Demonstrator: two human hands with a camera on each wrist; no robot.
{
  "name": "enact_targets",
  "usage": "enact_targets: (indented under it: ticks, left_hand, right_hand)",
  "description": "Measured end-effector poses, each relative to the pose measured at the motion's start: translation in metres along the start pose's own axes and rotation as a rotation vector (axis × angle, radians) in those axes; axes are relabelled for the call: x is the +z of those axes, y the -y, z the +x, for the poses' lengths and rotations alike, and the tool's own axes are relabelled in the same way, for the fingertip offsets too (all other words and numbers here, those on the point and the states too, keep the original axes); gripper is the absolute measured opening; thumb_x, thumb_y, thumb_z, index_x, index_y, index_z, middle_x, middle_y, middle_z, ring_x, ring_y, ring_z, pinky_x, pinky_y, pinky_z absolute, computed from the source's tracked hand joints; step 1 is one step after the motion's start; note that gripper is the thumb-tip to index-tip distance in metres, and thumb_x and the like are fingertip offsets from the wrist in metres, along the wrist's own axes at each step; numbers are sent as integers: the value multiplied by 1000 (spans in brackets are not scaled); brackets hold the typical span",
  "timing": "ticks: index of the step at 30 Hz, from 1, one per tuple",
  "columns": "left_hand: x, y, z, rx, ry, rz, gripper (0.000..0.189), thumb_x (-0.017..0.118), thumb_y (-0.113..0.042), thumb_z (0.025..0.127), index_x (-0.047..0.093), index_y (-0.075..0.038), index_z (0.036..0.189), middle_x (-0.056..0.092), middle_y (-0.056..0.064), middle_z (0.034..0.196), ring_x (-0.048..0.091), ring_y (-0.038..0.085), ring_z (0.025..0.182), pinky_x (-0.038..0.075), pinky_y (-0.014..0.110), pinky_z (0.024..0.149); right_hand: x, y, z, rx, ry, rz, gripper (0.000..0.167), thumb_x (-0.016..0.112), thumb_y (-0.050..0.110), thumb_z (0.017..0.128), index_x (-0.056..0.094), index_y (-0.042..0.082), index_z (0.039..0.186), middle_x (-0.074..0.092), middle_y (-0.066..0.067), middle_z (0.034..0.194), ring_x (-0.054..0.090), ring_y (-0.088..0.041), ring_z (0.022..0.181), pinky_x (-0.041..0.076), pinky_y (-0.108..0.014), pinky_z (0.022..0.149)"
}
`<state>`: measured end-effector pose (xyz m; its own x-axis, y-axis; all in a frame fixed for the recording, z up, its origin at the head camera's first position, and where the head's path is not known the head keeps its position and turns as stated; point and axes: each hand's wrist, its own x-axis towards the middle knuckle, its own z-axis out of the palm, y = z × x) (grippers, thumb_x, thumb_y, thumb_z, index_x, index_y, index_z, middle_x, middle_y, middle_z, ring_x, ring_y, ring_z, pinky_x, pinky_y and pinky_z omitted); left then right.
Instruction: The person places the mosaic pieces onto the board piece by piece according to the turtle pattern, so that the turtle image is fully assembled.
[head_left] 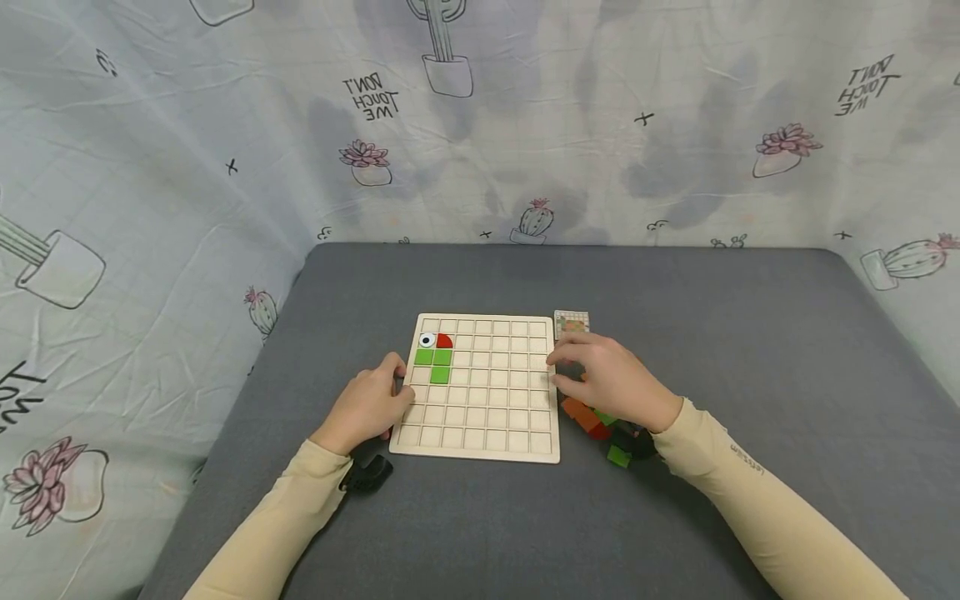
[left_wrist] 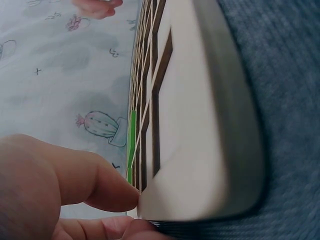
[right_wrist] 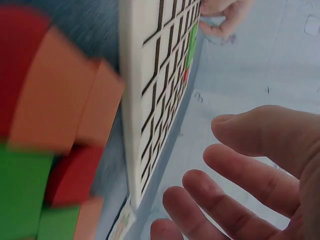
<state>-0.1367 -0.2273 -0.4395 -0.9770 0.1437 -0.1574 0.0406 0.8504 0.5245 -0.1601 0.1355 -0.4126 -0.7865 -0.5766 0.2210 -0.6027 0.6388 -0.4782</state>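
Note:
A pale wooden grid board (head_left: 498, 421) lies on the grey table. In its upper left squares sit a white tile with a black eye dot (head_left: 427, 340), a red rounded tile (head_left: 445, 341) and three green square tiles (head_left: 442, 357). My left hand (head_left: 367, 404) holds the board's left edge, its thumb and bent fingertips right at the rim in the left wrist view. Over the board's right edge hovers my right hand (head_left: 611, 375), fingers loosely bent and apart, nothing between them in the right wrist view. It partly hides a pile of orange, red and green blocks (right_wrist: 55, 95).
A small printed card (head_left: 573, 322) lies by the board's upper right corner. One green block (head_left: 618, 456) sits at the pile's near end. Black wrist devices (head_left: 367, 474) hang under both wrists. A patterned cloth (head_left: 495, 133) stands behind and beside the table.

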Motion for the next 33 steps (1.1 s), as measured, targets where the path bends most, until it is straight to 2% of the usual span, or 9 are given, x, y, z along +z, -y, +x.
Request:
enact_targets:
  ticks: [4, 7, 11, 17, 23, 33]
  left_hand:
    - [-1, 0, 0, -4, 7, -5, 22, 56, -19, 101, 51, -7, 118, 56, 4, 64, 55, 16, 37, 43, 32, 44]
    - [-1, 0, -1, -8, 14, -8, 23, 56, -19, 102, 51, -7, 120, 56, 4, 64, 56, 17, 38, 43, 33, 45]
    - [-1, 0, -1, -8, 18, -14, 23, 56, -18, 102, 52, -6, 121, 56, 5, 64, 56, 18, 39, 43, 33, 45]
    - [-1, 1, 0, 3, 15, -16, 24, 56, -18, 101, 52, -5, 121, 56, 5, 65, 56, 17, 39, 42, 33, 44]
    - [0, 2, 0, 7, 11, -16, 23, 55, -18, 101, 52, -5, 120, 56, 5, 64, 55, 17, 38, 42, 33, 44]
    - [1, 4, 1, 10, 14, -16, 23, 56, -18, 101, 52, -6, 120, 56, 4, 62, 54, 16, 37, 42, 32, 44]
  right_hand:
    - [-11, -13, -9, 46, -24, -17, 18, 79, 11, 91, 77, 7, 108, 71, -11, 118, 70, -15, 76, 55, -29, 66]
    - [-18, -24, -15, 85, -42, -55, 20, 77, 12, 92, 77, 6, 110, 71, -8, 112, 72, -19, 85, 58, -36, 72]
    - [-27, -42, -23, 147, -48, -114, 23, 76, 10, 92, 77, 4, 114, 71, -12, 111, 68, -22, 85, 56, -40, 70]
    - [-39, -62, -32, 231, -61, -168, 25, 76, 10, 91, 76, 2, 115, 71, -14, 110, 65, -27, 87, 51, -40, 67]
    - [-41, -66, -34, 243, -40, -139, 25, 77, 10, 90, 76, 2, 114, 72, -14, 107, 66, -26, 86, 51, -37, 66]
    - [-31, -71, -32, 242, 41, -108, 19, 79, 14, 90, 78, 7, 107, 70, -6, 100, 65, -18, 83, 52, -34, 66]
